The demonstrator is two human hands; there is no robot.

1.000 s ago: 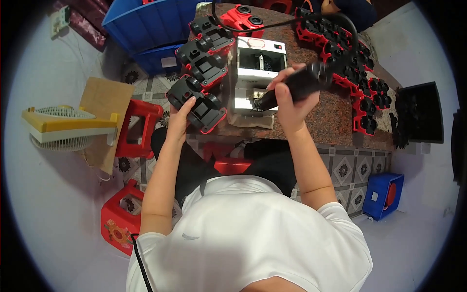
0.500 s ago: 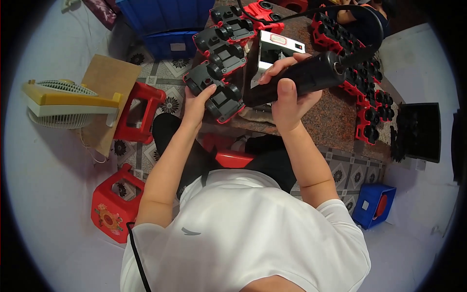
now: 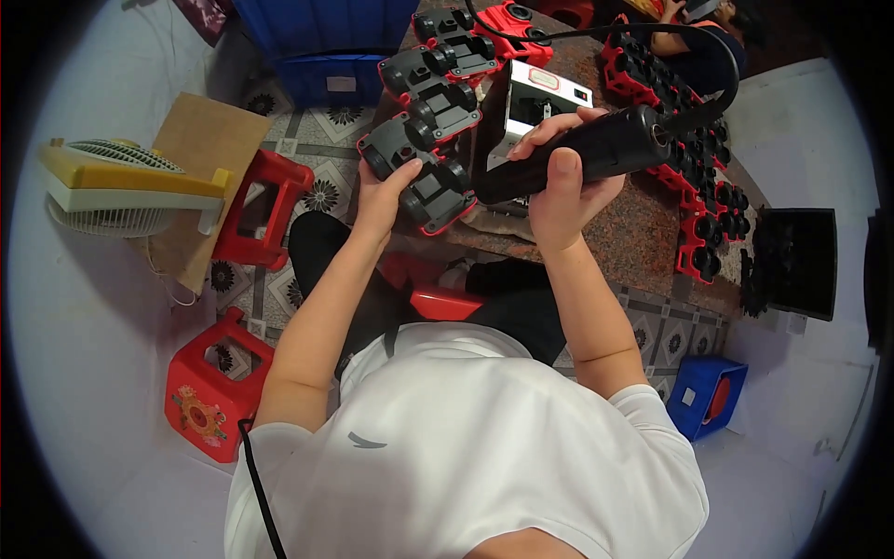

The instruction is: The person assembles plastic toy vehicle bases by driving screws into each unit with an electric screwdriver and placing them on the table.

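Observation:
My left hand [image 3: 380, 200] grips the near end of a black-and-red plastic toy-car chassis [image 3: 436, 194] at the table's near left edge, its thumb on top. Wrapped around a black electric screwdriver [image 3: 610, 144] is my right hand [image 3: 562, 200], thumb along the side. The tool lies slanted, its narrow end pointing down and left beside the chassis's right edge. I cannot make out whether its tip touches the chassis. More of the same chassis [image 3: 433, 93] lie in a row just beyond. A white box with a small switch [image 3: 549, 90] stands behind the screwdriver.
A black cable [image 3: 731, 70] loops from the screwdriver across the table [image 3: 624, 233]. Many chassis [image 3: 703, 224] line the right side. Red stools [image 3: 209, 401], a yellow fan [image 3: 135, 177] and blue bins [image 3: 326, 79] stand around. Another person's arm [image 3: 669, 42] shows at the far right.
The whole view has shifted slightly. Both hands keep their hold on the chassis and the screwdriver, with no clear movement relative to the table.

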